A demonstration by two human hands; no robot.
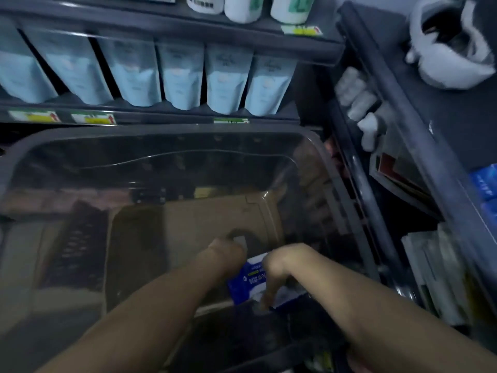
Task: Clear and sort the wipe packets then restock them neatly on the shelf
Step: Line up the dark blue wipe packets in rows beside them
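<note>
Pale blue pouches (183, 76) are standing side by side in a row, leaning slightly, with white bottles (242, 8) sitting on the level above. Yellow price labels (35, 116) are running along the edge beneath the pouches. Grey packs (355, 95) are sitting at the right, a crumpled white bundle (451, 68) is lying beyond them, and a brown cardboard box (215, 211) is showing through a clear tub (161, 130).

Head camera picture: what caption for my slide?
Left hand and right hand at a blue-and-white wipe packet inside a clear plastic bin.
</note>
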